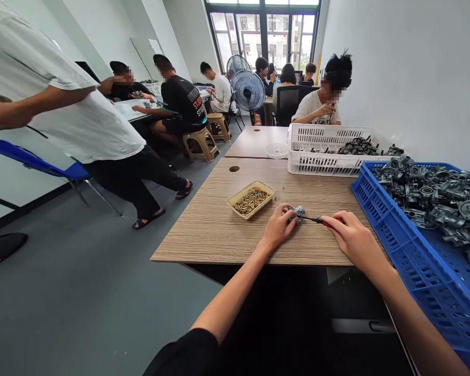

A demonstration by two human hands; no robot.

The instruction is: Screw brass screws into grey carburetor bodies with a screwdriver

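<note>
My left hand (279, 227) is closed around a small silver metal part (298, 210), which looks like a carburetor body, and holds it on the wood-grain table (211, 235). In my right hand (351, 239) is a screwdriver (321, 221) with a red and black handle, its dark shaft pointing left. The screwdriver's tip meets the metal part close to my left fingers; the exact contact spot is too small to make out. Just left of the part sits a cream tray (238, 213) full of small brass-coloured pieces (252, 199).
A blue crate (395, 245) heaped with metal carburetor bodies (434, 193) stands at the right. Behind it is a white basket (317, 164) holding dark parts. A clear dish (276, 150) lies farther back. Co-workers sit around; one person (102, 125) stands at the left.
</note>
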